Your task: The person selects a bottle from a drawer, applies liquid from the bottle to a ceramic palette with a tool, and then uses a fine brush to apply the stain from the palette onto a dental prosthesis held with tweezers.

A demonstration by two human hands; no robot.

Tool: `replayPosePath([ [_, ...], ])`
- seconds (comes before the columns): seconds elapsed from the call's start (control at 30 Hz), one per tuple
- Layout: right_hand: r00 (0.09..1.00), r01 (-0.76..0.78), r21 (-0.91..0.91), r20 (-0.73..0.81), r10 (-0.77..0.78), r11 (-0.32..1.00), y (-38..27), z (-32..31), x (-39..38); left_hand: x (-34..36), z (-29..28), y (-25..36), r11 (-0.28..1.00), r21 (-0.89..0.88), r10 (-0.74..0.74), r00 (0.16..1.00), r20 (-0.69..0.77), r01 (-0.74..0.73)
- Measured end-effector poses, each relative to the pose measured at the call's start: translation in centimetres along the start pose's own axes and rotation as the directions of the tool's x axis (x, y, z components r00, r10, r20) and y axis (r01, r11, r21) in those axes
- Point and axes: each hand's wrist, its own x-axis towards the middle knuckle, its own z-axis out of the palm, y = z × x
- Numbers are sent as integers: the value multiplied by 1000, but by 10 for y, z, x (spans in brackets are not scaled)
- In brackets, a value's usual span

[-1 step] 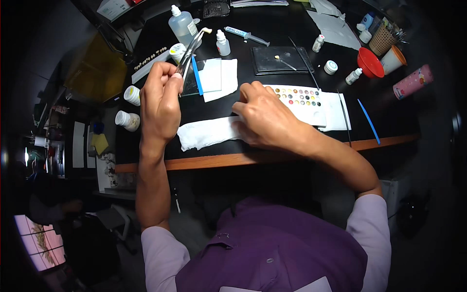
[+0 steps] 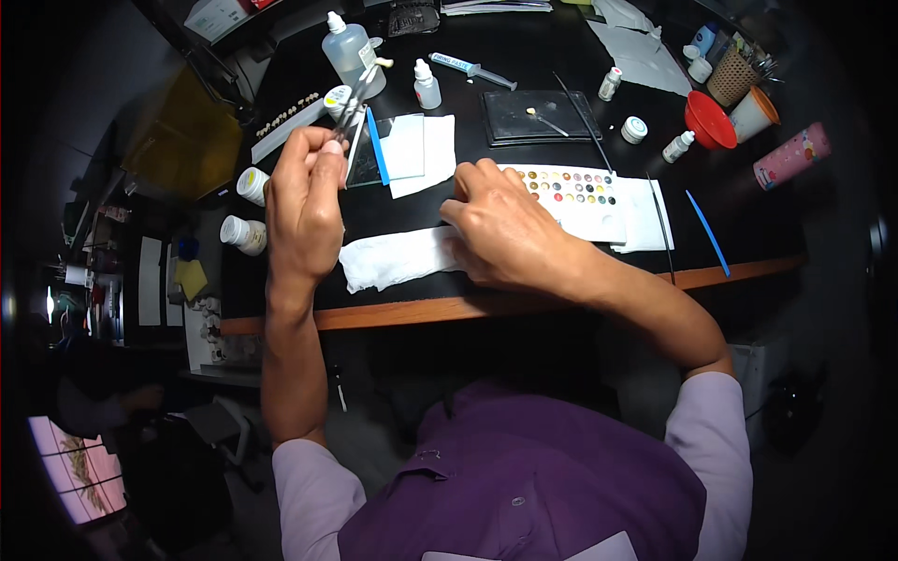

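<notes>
Raised over the left part of the desk, my left hand [image 2: 307, 206] is closed round metal tweezers [image 2: 353, 117], slightly blurred. At their tip sits a small tooth-coloured piece [image 2: 383, 63], like a dental crown. My right hand [image 2: 505, 224] is curled over a folded white tissue [image 2: 393, 259] near the desk's front edge. Its fingertips are hidden beneath it, so what they grip cannot be seen. Just beyond that hand lies a white palette [image 2: 585, 215] with rows of coloured stain wells.
A glass slab [image 2: 407, 145] with a blue strip lies between the hands. White jars [image 2: 245, 234], a large clear bottle [image 2: 349, 51] and a dropper bottle [image 2: 427, 86] stand around the left. A black tray [image 2: 514, 117], brushes and a red bowl [image 2: 711, 122] are farther right.
My left hand and the tweezers have shifted slightly left, their tip turning left and a little down. My right hand has moved slightly left over the tissue.
</notes>
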Motion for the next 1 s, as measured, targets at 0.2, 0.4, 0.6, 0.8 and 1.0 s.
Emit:
replayPosePath([
  [0.2, 1000, -18, 140, 4, 18, 990, 8, 0, 7, 0, -12, -20, 994, -113, 0, 1000, 3, 0],
  [0.4, 992, -120, 71, -41, 123, 990, 60, -77, 28, 27, -11, -10, 987, -129, 103, 994, 30, -98],
  [0.6, 980, -201, -68, -24, 200, 977, 103, -76, 25, 66, 27, 3, 966, -135, 237, 965, 112, -221],
  [0.8, 971, -235, -137, 11, 239, 962, 107, -70, 18, 70, 62, -9, 974, -63, 224, 967, 120, -218],
  [1.0, 973, -215, -132, 50, 223, 968, 115, -75, 13, 63, 65, -11, 957, 42, 281, 953, 115, -287],
])
